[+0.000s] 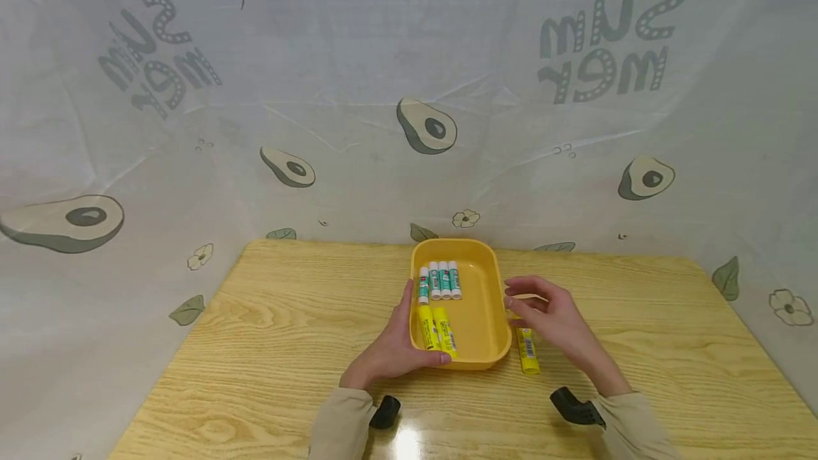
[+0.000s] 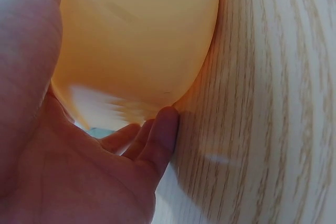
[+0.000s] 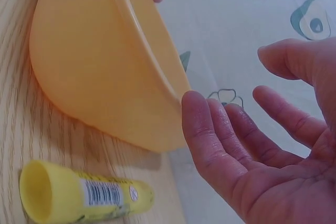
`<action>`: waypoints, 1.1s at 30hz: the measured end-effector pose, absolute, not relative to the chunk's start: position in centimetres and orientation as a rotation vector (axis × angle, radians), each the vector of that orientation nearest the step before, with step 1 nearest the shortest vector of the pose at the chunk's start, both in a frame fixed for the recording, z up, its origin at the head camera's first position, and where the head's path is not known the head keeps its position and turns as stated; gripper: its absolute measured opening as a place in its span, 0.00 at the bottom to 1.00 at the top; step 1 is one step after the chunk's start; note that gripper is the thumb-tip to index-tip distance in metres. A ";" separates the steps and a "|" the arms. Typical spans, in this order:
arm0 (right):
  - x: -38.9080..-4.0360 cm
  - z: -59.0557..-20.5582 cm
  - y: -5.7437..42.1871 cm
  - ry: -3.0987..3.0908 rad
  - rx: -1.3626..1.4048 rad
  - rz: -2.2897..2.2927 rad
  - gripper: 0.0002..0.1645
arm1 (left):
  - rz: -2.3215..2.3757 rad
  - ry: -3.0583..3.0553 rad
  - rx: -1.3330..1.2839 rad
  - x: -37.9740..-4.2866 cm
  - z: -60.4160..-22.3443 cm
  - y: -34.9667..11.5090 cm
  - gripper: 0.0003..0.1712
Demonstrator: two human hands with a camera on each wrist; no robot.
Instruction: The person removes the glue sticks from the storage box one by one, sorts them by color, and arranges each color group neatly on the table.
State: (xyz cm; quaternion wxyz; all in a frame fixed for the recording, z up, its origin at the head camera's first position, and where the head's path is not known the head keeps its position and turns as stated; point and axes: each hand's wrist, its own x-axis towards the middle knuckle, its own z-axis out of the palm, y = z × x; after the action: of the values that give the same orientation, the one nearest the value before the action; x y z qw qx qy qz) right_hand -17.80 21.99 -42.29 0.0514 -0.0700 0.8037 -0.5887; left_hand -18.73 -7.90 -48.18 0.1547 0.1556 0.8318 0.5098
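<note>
A yellow-orange plastic tray (image 1: 476,359) stands on the table. My left hand (image 1: 393,350) grips its left side near the front corner, thumb across the near rim; in the left wrist view its fingers (image 2: 164,129) bend against the wall. Several white-and-teal glue sticks (image 1: 444,281) lie side by side in the tray's far left part, with two yellow glue sticks (image 1: 445,332) nearer the front. My right hand (image 1: 549,314) hovers by the right rim, fingers loosely bent and holding nothing. Below it a third yellow glue stick (image 3: 100,195) lies on the table, partly hidden in the head view.
The wooden table (image 1: 268,346) reaches out on both sides of the tray. Behind it hangs a pale curtain (image 1: 358,91) printed with avocados and flowers, close to the table's back edge. A black wrist camera mount (image 1: 575,409) juts from the right sleeve.
</note>
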 end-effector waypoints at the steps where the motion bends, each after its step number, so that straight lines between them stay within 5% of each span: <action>1: -17.8 -42.3 21.9 2.438 -0.214 -1.796 0.29 | 1.461 2.382 0.444 -18.7 -48.2 -7.9 0.82; 33: -18.4 -42.9 18.7 2.370 -0.246 -1.789 0.26 | 1.466 2.394 0.455 -18.6 -49.1 -7.9 0.81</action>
State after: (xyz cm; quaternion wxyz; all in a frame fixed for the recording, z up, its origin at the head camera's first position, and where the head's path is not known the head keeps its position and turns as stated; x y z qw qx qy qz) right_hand -18.44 18.68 -42.95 0.0810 -0.0823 0.7927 -0.5986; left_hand -18.63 -7.87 -49.08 0.1484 0.1582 0.8324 0.5100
